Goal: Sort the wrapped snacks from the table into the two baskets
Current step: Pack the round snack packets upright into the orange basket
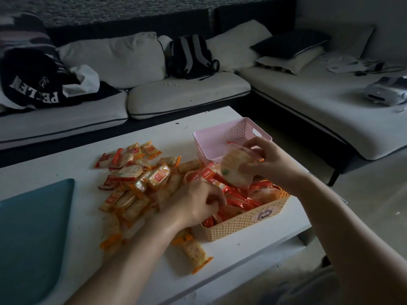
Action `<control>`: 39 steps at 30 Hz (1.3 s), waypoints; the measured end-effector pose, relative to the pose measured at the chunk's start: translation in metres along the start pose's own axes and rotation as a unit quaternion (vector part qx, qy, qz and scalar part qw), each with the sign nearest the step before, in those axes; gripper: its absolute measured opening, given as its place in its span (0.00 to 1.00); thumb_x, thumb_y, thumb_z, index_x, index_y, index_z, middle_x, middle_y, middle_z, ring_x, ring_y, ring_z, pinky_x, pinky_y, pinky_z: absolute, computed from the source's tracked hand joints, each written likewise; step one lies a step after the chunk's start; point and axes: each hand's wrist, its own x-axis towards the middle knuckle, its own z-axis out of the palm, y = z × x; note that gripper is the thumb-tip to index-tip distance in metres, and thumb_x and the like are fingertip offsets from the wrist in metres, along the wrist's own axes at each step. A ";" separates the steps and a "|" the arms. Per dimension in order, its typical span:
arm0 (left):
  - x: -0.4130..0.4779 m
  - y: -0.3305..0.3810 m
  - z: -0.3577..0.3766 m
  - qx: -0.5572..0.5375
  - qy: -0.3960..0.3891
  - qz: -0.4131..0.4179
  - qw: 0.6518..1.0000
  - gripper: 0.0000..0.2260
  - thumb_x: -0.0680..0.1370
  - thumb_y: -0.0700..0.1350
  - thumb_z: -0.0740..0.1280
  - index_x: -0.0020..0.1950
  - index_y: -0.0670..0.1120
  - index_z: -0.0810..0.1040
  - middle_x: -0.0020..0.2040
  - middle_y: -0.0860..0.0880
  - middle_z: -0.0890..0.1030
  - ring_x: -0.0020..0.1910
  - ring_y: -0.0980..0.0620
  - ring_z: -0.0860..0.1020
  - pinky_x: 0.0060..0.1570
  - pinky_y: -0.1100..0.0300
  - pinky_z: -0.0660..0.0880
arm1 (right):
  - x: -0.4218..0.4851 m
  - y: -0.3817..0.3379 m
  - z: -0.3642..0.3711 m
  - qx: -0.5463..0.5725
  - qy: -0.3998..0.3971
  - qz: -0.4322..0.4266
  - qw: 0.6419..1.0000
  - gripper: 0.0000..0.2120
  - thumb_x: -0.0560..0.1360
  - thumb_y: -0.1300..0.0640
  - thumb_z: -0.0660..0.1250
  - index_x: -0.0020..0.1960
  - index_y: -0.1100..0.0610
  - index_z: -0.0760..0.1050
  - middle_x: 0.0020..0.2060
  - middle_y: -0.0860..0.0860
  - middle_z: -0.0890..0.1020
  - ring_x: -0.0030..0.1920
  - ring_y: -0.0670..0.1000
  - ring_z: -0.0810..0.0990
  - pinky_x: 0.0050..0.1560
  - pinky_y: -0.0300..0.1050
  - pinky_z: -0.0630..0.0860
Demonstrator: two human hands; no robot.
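Observation:
A pile of wrapped snacks (136, 183) in orange and red wrappers lies on the white table (66, 164). A beige basket (244, 223) at the right holds several red-wrapped snacks. Behind it stands a pink basket (211, 137), nearly bare inside. My right hand (266, 159) grips a round wrapped cracker (236, 170) above the gap between the two baskets. My left hand (193, 203) is curled at the beige basket's left end, fingers closing on a snack at the pile's edge; which one is hidden.
A teal tray-like object (33, 234) lies at the table's left. One orange-wrapped snack (195, 254) sits apart near the front edge. A sofa with cushions, a backpack (189, 56) and dark clothing stands behind the table; a white device (383, 91) rests on the right couch.

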 end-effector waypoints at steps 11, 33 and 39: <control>-0.016 -0.034 0.007 -0.008 -0.024 -0.023 0.999 0.17 0.71 0.37 0.61 0.43 0.53 0.88 0.53 0.58 0.81 0.55 0.57 0.78 0.58 0.63 0.75 | -0.006 0.014 0.038 -0.360 -0.085 -0.082 0.925 0.08 0.74 0.56 0.73 0.48 0.49 0.75 0.40 0.41 0.77 0.38 0.43 0.76 0.33 0.31 0.68; 0.037 -0.032 0.000 -0.005 0.092 -0.292 0.952 0.33 0.72 0.69 0.68 0.68 0.52 0.67 0.62 0.52 0.80 0.59 0.46 0.79 0.58 0.49 0.75 | -0.011 0.020 0.099 -0.505 -0.087 0.048 0.857 0.12 0.80 0.51 0.66 0.60 0.57 0.76 0.41 0.48 0.80 0.40 0.49 0.82 0.39 0.40 0.80; 0.042 -0.029 -0.006 -0.199 0.101 -0.302 0.927 0.36 0.67 0.50 0.83 0.70 0.47 0.70 0.63 0.50 0.79 0.61 0.48 0.78 0.63 0.51 0.75 | 0.006 0.024 0.071 -0.429 -0.006 0.058 0.902 0.11 0.78 0.46 0.67 0.43 0.52 0.78 0.33 0.47 0.81 0.33 0.48 0.82 0.32 0.41 0.78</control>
